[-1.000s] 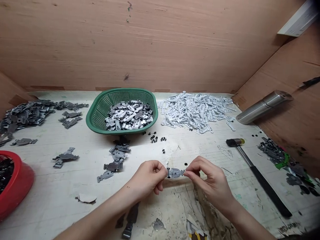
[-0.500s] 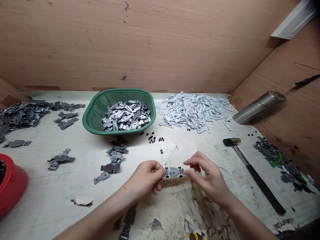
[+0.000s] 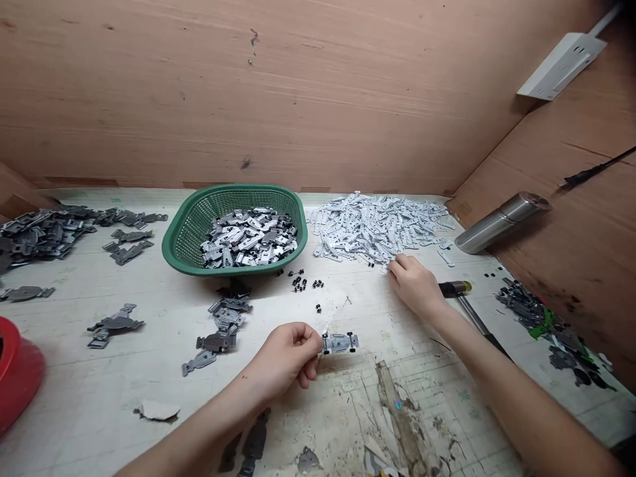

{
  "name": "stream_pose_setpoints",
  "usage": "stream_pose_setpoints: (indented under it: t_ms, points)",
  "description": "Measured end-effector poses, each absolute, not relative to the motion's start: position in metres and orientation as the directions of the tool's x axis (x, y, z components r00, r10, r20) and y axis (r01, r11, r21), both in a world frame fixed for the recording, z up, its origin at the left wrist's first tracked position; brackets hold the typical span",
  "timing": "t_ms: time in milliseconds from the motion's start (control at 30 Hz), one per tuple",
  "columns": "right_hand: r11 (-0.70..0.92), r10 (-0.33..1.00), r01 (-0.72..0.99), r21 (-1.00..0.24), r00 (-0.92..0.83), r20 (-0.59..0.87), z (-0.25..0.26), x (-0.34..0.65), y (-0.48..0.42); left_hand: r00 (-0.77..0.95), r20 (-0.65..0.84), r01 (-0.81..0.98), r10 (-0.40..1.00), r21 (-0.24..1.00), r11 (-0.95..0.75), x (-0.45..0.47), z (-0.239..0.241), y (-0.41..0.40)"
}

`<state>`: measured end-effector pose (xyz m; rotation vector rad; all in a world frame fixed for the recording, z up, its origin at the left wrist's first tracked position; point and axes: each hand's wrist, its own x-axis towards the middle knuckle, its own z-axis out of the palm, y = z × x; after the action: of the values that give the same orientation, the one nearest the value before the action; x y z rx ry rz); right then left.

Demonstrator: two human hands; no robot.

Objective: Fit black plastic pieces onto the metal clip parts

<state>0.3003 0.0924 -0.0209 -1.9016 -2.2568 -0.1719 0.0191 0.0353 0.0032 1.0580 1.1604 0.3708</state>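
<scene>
My left hand (image 3: pixel 293 354) pinches the chassis (image 3: pixel 340 342), its length running right. Right hand (image 3: pixel 415 286)'s at the white pile (image 3: pixel 382 222)'s near edge, can't tell its grip.

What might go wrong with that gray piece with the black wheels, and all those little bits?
The left hand pinches only one end of the gray chassis, so it might tip or slip.

The right hand is at the edge of the white parts pile; pieces could scatter.

The loose black wheels near the green basket might roll away if bumped.
</scene>
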Motion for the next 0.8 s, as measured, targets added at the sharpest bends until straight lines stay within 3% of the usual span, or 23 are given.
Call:
stream_pose_setpoints:
  t_ms: [233, 400, 667, 733, 800]
  points:
    - [0.229, 0.973, 0.923, -0.308, -0.209, 0.097, -0.016, 0.277, 0.033, 0.409, -0.559, 0.259, 0.721, 0.829, 0.495, 0.020, 0.001, 0.036]
    - [0.276, 0.961, 0.909, -0.312, -0.252, 0.116, -0.026, 0.278, 0.016, 0.406, -0.570, 0.270, 0.714, 0.821, 0.503, 0.020, 0.001, 0.035]
    - [0.227, 0.973, 0.874, -0.431, -0.179, 0.148, -0.015, 0.287, 0.009, 0.398, -0.570, 0.267, 0.719, 0.822, 0.503, 0.021, 0.002, 0.035]
    - [0.207, 0.976, 0.841, -0.499, -0.141, 0.166, -0.009, 0.286, 0.008, 0.397, -0.574, 0.273, 0.716, 0.819, 0.505, 0.021, 0.002, 0.035]
    - [0.166, 0.986, 0.748, -0.643, -0.110, 0.126, 0.000, 0.281, 0.008, 0.402, -0.574, 0.280, 0.713, 0.819, 0.501, 0.020, 0.003, 0.035]
